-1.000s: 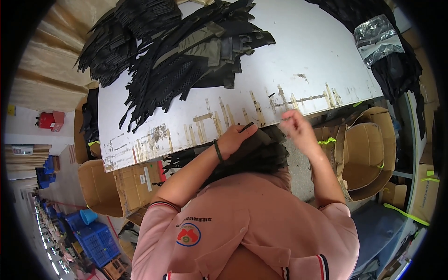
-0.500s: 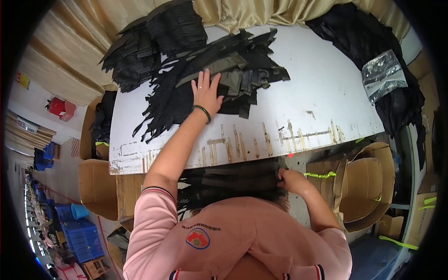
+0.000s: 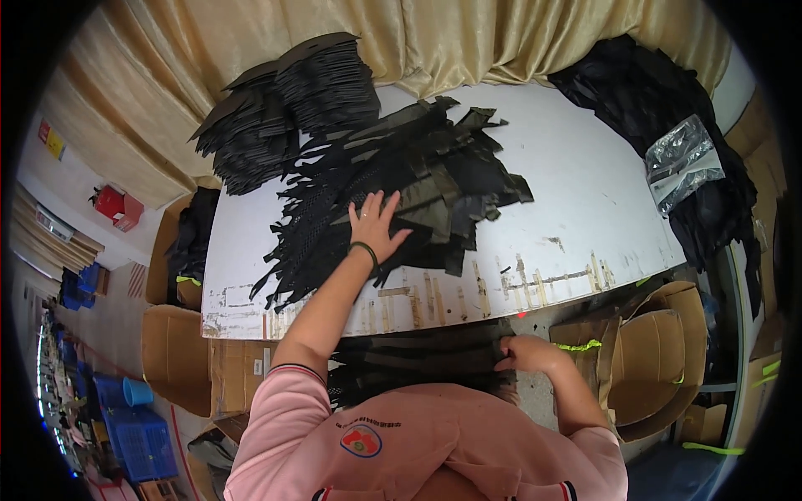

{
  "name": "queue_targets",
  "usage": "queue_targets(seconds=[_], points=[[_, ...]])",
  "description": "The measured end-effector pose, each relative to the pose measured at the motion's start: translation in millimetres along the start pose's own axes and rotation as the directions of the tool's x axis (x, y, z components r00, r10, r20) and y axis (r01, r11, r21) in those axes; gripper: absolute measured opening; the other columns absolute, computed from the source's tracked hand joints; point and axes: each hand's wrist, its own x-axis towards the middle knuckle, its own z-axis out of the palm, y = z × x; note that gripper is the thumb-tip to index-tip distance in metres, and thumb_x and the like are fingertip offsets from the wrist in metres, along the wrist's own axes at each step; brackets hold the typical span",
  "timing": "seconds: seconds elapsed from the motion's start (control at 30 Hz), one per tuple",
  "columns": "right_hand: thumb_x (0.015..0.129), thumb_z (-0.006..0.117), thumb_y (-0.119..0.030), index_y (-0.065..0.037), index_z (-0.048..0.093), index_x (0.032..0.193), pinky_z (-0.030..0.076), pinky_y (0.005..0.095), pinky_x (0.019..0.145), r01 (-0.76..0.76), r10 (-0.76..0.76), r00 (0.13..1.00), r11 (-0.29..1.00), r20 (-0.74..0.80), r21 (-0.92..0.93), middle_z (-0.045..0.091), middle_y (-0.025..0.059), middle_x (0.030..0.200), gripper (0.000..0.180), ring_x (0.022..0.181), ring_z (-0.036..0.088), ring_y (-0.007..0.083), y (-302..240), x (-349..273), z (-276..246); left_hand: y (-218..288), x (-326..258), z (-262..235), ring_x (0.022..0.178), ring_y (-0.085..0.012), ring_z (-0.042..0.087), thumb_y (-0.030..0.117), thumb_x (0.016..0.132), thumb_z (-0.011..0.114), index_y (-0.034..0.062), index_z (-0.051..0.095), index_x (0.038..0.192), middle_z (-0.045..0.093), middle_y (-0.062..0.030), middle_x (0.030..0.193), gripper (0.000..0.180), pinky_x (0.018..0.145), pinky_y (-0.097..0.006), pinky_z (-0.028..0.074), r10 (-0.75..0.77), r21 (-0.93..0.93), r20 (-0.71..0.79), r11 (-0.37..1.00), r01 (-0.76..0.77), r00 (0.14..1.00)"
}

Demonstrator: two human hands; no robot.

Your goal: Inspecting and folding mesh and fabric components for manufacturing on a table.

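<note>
My left hand (image 3: 378,234) lies with fingers spread on a loose, fanned pile of black and dark olive fabric strips (image 3: 434,196). Some of these pieces are mesh and their ends stick out raggedly. Below the table's front edge, more dark strips (image 3: 418,355) stretch across my lap. At their right end my right hand (image 3: 528,354) has its fingers closed on the edge of a dark fabric strip; the fingertips are partly hidden.
Neat stacks of black pieces (image 3: 326,83) stand at the white table's (image 3: 576,200) back left. Black fabric (image 3: 635,83) and a clear plastic bag (image 3: 685,159) lie at the right. Cardboard boxes (image 3: 180,359) flank the table, and a beige curtain (image 3: 468,42) hangs behind.
The whole view has shifted, so the table sits lower in the picture. The loose pile under my left hand has slid nearer the front edge. My right hand stays at the lap strips' right end.
</note>
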Motion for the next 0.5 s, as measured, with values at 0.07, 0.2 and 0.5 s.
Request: queue_targets(seconds=[0.07, 0.2, 0.5], points=[[0.076, 0.074, -0.035, -0.005, 0.058, 0.085, 0.047, 0.0433, 0.066, 0.021, -0.021, 1.000, 1.000, 0.018, 0.004, 0.064, 0.0159, 0.081, 0.035, 0.078, 0.062, 0.0340, -3.7, 1.6, -15.4, 9.3, -17.7, -0.3, 0.137, -0.0335, 0.024, 0.046, 0.079, 0.065, 0.0213, 0.029, 0.146, 0.030, -0.0164, 0.146, 0.080, 0.109, -0.060, 0.011, 0.031, 0.027, 0.016, 0.999, -0.031, 0.999], [0.082, 0.070, -0.029, -0.005, 0.058, 0.086, 0.045, 0.0332, 0.058, 0.226, -0.129, 0.923, 0.945, -0.363, 0.238, 0.057, 0.0094, 0.066, 0.027, 0.061, 0.055, 0.0201, -24.5, 21.6, -52.5, 14.4, -38.9, -11.3, 0.138, -0.0332, 0.023, 0.043, 0.078, 0.067, 0.0220, 0.028, 0.146, 0.028, -0.0155, 0.148, 0.080, 0.110, -0.059, 0.009, 0.088, 0.008, 0.055, 0.996, -0.089, 0.995], [0.090, 0.063, -0.024, -0.002, 0.053, 0.091, 0.040, 0.0254, 0.040, 0.371, 0.234, 0.810, 0.505, -0.538, 0.779, 0.056, 0.0029, 0.064, 0.024, 0.046, 0.049, 0.0095, -56.7, 149.2, -80.7, 14.7, -36.5, -43.8, 0.139, -0.0352, 0.022, 0.037, 0.078, 0.068, 0.0191, 0.042, 0.139, 0.032, -0.0177, 0.146, 0.069, 0.111, -0.058, 0.008, 0.178, -0.250, 0.104, 0.957, -0.147, 0.979]])
